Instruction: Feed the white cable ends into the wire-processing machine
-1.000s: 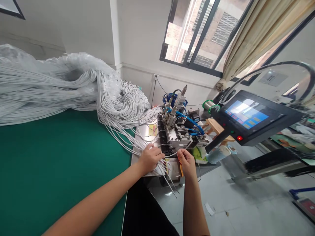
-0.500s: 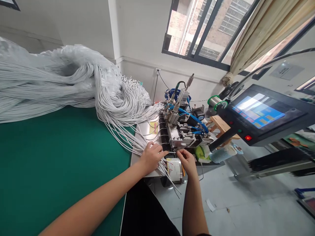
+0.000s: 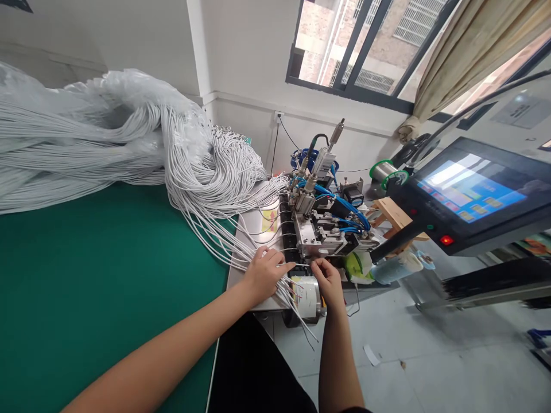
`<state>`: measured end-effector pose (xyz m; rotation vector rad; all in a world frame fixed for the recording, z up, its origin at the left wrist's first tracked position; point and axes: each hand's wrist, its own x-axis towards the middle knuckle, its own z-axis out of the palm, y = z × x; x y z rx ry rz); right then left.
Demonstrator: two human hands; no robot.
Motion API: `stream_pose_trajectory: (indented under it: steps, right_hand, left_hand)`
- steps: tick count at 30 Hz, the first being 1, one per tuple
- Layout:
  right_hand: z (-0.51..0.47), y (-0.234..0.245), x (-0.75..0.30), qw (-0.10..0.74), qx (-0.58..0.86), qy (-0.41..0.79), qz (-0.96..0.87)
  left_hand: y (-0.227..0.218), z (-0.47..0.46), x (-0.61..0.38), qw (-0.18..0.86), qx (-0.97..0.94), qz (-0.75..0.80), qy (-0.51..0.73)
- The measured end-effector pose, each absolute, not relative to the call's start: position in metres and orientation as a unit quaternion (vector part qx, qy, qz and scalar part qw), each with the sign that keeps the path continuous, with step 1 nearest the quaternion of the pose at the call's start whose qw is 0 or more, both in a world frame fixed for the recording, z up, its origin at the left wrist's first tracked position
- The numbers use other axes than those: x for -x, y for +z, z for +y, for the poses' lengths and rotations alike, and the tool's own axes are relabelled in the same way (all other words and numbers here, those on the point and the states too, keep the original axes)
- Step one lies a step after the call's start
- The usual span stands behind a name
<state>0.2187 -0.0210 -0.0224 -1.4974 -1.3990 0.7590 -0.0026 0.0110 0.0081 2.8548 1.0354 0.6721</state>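
My left hand (image 3: pixel 266 275) is closed over several white cables (image 3: pixel 246 246), whose loose ends hang past it over the edge of the metal plate. Its index finger lies along one white cable (image 3: pixel 302 265) stretched across to the right. My right hand (image 3: pixel 328 280) pinches the end of that cable; the very tip is hidden behind the fingers. Both hands are at the near end of a soldering-type machine (image 3: pixel 312 223) with metal cylinders and blue hoses. Just below the stretched cable sits a round metal drum with a white label (image 3: pixel 306 298).
A large heap of white cables (image 3: pixel 215 178), partly bagged in clear plastic, covers the back of the green table (image 3: pixel 107 287). A control screen (image 3: pixel 473 189) on an arm stands at the right. Behind the machine are a solder wire spool (image 3: pixel 383 172) and a wooden stool (image 3: pixel 394 215).
The view has shifted slightly, so the screen and window sit further right. Both hands keep almost the same pose on the cable.
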Motion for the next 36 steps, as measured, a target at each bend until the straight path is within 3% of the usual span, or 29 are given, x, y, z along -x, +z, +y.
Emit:
stream_pose_trajectory:
  steps: [4, 9, 18, 28, 36]
  right_hand:
    - [-0.020, -0.022, -0.218, 0.465, 0.609, 0.318, -0.558]
    - [-0.016, -0.025, -0.219, 0.454, 0.591, 0.417, -0.520]
    - [-0.014, -0.040, -0.215, 0.514, 0.543, 0.532, -0.397]
    - [-0.043, -0.017, -0.227, 0.501, 0.626, 0.372, -0.467]
    - [-0.072, 0.027, -0.211, 0.412, 0.613, 0.287, -0.610]
  left_hand:
    - [0.009, 0.011, 0.002, 0.016, -0.918, 0.339, 0.208]
    - [0.008, 0.012, 0.001, 0.030, -0.914, 0.346, 0.208]
    - [0.007, 0.012, 0.001, 0.029, -0.914, 0.342, 0.216]
    - [0.006, 0.008, 0.005, -0.002, -0.913, 0.333, 0.236]
    - [0.005, 0.007, 0.005, 0.002, -0.907, 0.352, 0.230]
